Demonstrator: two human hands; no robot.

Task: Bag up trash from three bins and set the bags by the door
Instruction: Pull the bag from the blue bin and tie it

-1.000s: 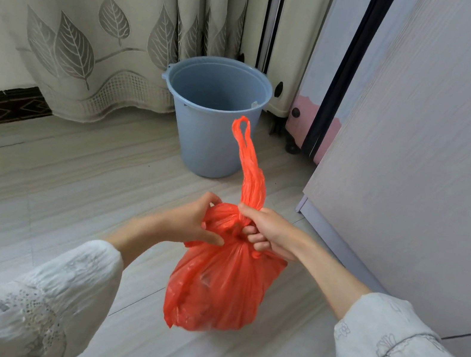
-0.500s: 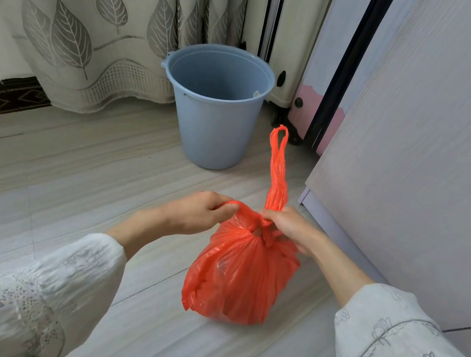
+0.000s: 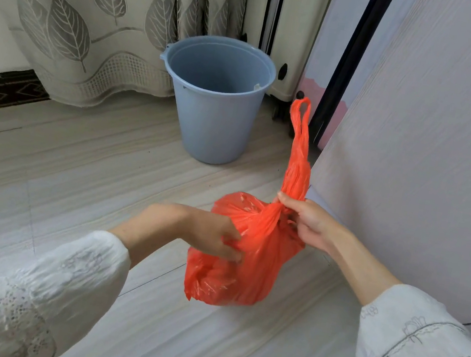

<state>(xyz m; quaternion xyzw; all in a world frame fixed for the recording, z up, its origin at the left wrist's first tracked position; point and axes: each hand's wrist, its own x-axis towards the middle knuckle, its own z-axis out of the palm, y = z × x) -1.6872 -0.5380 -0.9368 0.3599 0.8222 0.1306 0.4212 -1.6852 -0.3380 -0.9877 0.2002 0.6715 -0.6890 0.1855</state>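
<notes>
An orange plastic trash bag (image 3: 242,274), full and gathered at the neck, is low over the wooden floor in front of me. My right hand (image 3: 306,222) pinches the twisted neck, and one long handle loop stands up above it. My left hand (image 3: 212,232) grips the bag's upper left side, fingers pressed into the plastic. Behind the bag stands a blue-grey plastic bin (image 3: 215,99), upright, with nothing visible inside.
A pale wood-grain cabinet side (image 3: 440,135) rises close on the right. A leaf-patterned curtain (image 3: 76,18) hangs at the back left. A cream suitcase on wheels (image 3: 288,30) stands behind the bin. Bare floor (image 3: 55,178) stretches to the left.
The bag has shifted right, toward the cabinet. My left hand slid from the neck down onto the bag's side, while my right hand kept hold of the neck.
</notes>
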